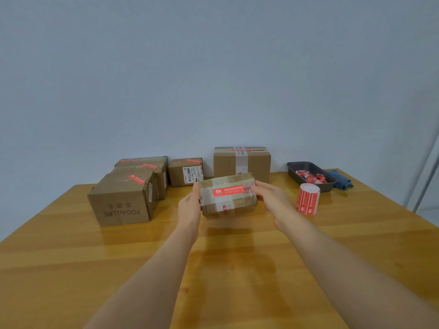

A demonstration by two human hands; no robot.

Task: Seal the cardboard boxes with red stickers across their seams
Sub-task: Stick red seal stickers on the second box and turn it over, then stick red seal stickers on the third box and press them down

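Stickered small box hangs above the table, my left hand and right hand gripping its ends; glossy tape could let it slip.

Six boxes, one sticker roll

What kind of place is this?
Probably a small parcel-packing spot: brown cardboard boxes with red stickers sit on a wooden table beside a roll of red stickers, against a plain wall.
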